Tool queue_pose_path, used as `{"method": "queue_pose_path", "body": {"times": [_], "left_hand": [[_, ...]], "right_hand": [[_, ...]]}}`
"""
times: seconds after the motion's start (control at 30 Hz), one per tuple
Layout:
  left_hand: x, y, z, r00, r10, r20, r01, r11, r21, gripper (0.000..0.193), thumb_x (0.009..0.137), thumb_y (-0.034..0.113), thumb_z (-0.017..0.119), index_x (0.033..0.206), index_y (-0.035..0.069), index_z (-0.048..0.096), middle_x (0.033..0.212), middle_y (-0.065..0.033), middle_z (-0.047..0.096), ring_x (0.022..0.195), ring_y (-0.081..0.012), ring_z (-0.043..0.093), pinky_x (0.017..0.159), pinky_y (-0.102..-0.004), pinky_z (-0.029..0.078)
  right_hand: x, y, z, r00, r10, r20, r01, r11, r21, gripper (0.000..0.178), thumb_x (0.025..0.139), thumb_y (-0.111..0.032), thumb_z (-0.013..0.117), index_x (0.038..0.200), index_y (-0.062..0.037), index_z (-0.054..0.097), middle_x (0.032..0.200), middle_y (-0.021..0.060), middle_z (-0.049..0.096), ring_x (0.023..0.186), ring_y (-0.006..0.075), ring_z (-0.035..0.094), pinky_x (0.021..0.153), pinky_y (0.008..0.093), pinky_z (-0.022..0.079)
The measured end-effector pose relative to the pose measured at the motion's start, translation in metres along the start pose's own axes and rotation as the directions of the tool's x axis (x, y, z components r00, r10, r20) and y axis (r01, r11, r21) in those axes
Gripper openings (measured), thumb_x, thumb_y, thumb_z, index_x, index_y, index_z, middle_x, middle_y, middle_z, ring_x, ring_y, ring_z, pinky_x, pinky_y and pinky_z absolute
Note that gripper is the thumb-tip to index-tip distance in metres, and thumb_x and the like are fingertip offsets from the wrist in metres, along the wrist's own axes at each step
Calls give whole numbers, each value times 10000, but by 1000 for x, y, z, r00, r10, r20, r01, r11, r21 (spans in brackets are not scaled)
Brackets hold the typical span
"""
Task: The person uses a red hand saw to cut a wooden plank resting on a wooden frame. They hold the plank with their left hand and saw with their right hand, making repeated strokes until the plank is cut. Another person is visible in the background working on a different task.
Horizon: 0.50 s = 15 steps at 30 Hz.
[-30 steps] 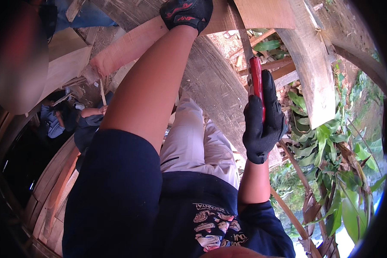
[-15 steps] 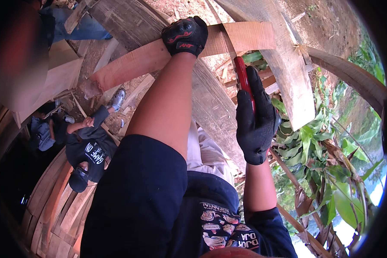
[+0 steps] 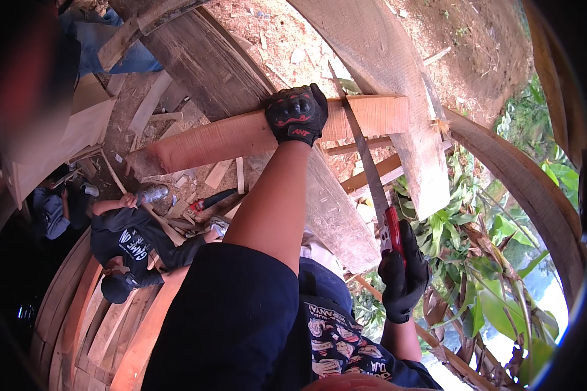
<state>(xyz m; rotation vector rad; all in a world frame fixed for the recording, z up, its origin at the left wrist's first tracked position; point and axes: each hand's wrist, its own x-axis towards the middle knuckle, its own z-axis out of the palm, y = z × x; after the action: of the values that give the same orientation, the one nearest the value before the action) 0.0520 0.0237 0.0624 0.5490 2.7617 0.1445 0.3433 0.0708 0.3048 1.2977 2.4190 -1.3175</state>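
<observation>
My left hand (image 3: 297, 116), in a black glove with red markings, is closed around a curved reddish wooden board (image 3: 209, 141) and presses it on a weathered grey plank (image 3: 202, 62). The board's right end rests across a wide pale timber (image 3: 388, 55). In my right hand (image 3: 404, 277), also gloved in black, is the red handle of a handsaw (image 3: 370, 168). Its long blade slants up and away, crossing the board's edge to the right of my left hand. Whether the teeth sit in a cut cannot be made out.
A seated person in dark clothes and a cap (image 3: 134, 244) is at the left, near stacked curved planks (image 3: 104, 326). A red-and-dark tool (image 3: 209, 201) lies among offcuts on the ground. Another curved timber (image 3: 522, 176) arcs past leafy plants (image 3: 502, 300) at the right.
My right hand has drawn the saw back toward my body, baring much more blade. The view has shifted, so my left hand and the board appear lower.
</observation>
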Motion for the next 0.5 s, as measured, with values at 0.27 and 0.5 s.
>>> {"method": "queue_pose_path", "body": {"times": [0.27, 0.5], "left_hand": [[1, 3, -9, 996, 66, -56, -68, 997, -36, 472, 1038, 362, 507, 782, 118, 820, 813, -170, 791, 793, -368, 776, 742, -485, 596], [2, -3, 7, 995, 90, -34, -90, 996, -14, 427, 1036, 356, 567, 751, 130, 790, 771, -134, 774, 774, -335, 755, 781, -484, 570]], "right_hand": [[106, -50, 46, 1000, 6, 11, -6, 1000, 6, 476, 1078, -157, 618, 1517, 26, 610, 1384, 288, 718, 1230, 433, 741, 1003, 466, 591], [143, -87, 38, 982, 120, 148, -91, 978, -187, 472, 1095, -167, 594, 1532, 12, 587, 1360, 254, 740, 1193, 408, 761, 949, 449, 608]]}}
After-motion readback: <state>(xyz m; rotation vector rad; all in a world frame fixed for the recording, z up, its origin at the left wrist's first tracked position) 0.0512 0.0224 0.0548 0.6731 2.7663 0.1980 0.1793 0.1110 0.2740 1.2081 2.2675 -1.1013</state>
